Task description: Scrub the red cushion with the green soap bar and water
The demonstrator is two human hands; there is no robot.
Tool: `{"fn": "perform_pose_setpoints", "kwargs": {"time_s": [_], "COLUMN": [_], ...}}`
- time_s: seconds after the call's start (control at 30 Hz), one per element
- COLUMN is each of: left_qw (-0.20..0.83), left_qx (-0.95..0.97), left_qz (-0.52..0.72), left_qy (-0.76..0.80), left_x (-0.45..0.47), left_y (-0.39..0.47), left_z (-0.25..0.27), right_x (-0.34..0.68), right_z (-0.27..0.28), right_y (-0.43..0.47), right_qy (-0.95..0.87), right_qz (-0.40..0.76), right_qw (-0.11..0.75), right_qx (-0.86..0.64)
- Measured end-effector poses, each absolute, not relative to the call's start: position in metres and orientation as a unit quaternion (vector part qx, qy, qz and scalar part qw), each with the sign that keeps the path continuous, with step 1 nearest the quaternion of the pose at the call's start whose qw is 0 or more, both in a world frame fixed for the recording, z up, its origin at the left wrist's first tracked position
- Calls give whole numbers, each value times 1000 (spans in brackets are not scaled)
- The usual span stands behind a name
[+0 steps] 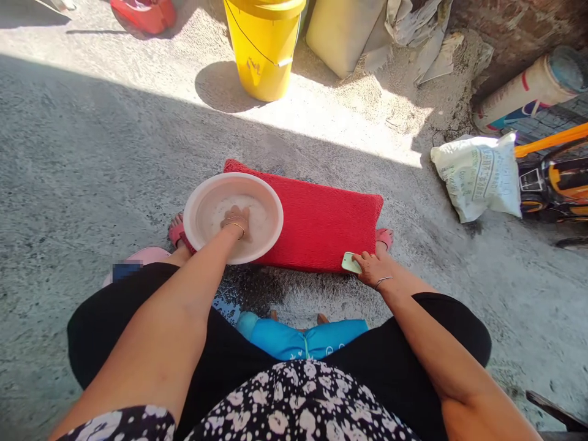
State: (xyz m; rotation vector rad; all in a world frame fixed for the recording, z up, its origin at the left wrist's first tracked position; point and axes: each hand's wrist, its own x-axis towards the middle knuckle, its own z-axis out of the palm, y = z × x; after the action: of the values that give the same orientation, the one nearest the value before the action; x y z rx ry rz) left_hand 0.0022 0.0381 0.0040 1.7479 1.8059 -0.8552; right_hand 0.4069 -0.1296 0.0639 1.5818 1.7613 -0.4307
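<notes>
A pinkish-white basin (189, 225) with cloudy water stands on the left end of a red cloth-covered slab (326, 229). My left hand (236, 222) is dipped in the basin's water. Its fingers look apart under the surface, with nothing seen in them. At the slab's near right corner, my right hand (373, 268) has its fingers closed on a pale green scrub brush (350, 263). The brush is oblong, with a small hole near its end; its bristles are hidden. The brush lies against the red cloth.
Beyond the slab stand a yellow bucket (266, 55) and a pale sack (342, 33). To the right are a white printed bag (478, 174), an orange-and-black machine (558, 177) and a leaning tub (528, 92). A blue-covered stool (294, 337) is between my legs, beside wet concrete (261, 291).
</notes>
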Motion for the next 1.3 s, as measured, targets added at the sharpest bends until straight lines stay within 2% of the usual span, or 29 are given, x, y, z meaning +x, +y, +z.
{"fn": "perform_pose_setpoints", "kwargs": {"time_s": [0.17, 0.43, 0.57, 0.8, 1.03, 1.3], "left_qw": [246, 261, 262, 265, 285, 283], "left_qx": [640, 635, 641, 640, 626, 617], "left_qz": [-319, -296, -295, -305, -281, -300], "left_qy": [654, 664, 658, 653, 669, 670], "left_x": [4, 4, 4, 7, 6, 8], "left_y": [38, 35, 35, 36, 35, 38], "left_z": [6, 7, 11, 19, 16, 14], "right_x": [405, 231, 181, 222, 207, 225], "right_z": [70, 61, 51, 58, 49, 51], "right_y": [-134, -114, -96, -91, -75, -66], "right_qy": [661, 815, 823, 780, 809, 769], "right_qz": [-127, -195, -214, -178, -176, -160], "right_qw": [377, 232, 203, 241, 181, 191], "right_qx": [636, 494, 485, 550, 531, 589]}}
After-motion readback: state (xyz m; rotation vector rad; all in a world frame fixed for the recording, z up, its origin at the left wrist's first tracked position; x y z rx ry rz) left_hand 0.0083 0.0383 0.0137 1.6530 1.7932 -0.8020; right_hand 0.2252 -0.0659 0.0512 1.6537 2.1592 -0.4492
